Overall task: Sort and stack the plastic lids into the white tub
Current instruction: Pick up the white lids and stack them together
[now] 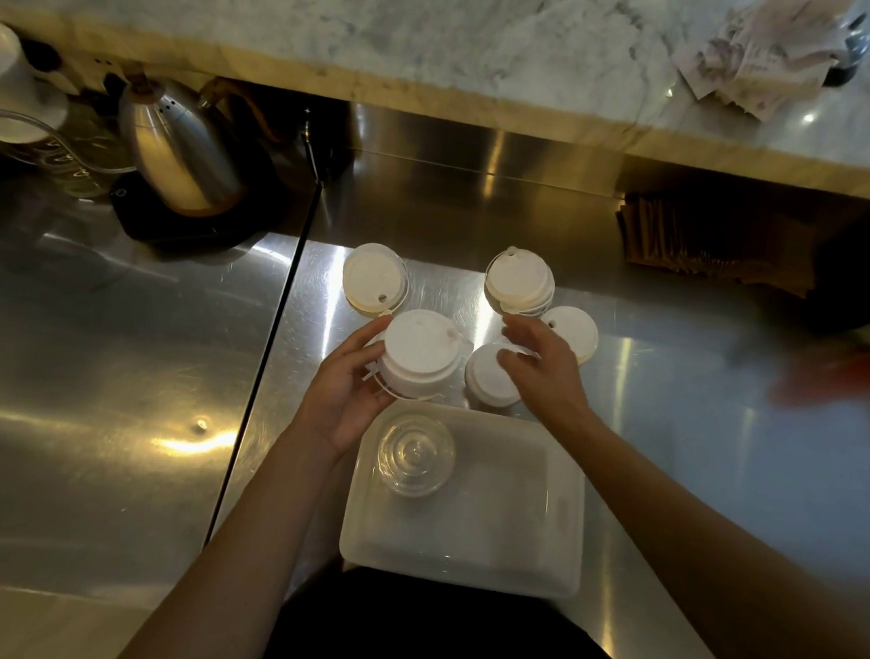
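Note:
My left hand (349, 385) grips a stack of white plastic lids (421, 351) from its left side, just beyond the white tub (560, 497). A stack of clear domed lids (415, 454) stands in the tub's far left corner. My right hand (541, 365) hovers with curled fingers over a white lid (488, 379) on the steel counter; whether it touches is unclear. Another white lid (574, 331) lies right of that hand. Two more white lid stacks sit farther back, one on the left (373, 278) and one on the right (519, 281).
A steel kettle (178, 149) on a black base stands at the far left beside a white cup (2, 78). A black seam (272, 338) divides the steel counter. Brown paper sleeves (711, 245) lie at the back right under a marble ledge (442, 46).

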